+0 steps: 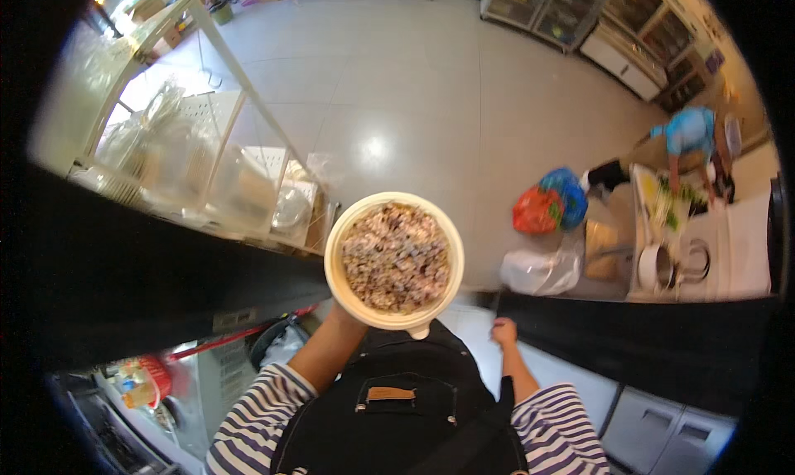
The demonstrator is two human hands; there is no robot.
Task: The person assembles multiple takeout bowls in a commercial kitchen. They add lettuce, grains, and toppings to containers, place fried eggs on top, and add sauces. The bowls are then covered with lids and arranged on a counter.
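Note:
A round cream bowl (334, 260) with a small tab on its rim is held up in front of my black apron. Cooked mixed rice (397, 258), pinkish with dark grains, fills it. My left hand (344, 319) supports the bowl from below; its fingers are hidden under it. Lower right, my right hand (503, 331) is closed beside the near corner of a black surface (613, 334). Whether anything is in its fingers is too small to tell.
At left stands a white rack (240, 77) with plastic-wrapped things. Red (537, 210) and blue (565, 195) bags lie right of centre, near a clear plastic bag (542, 272). A co-worker in blue (691, 131) leans over a counter with greens and a white pot (656, 266).

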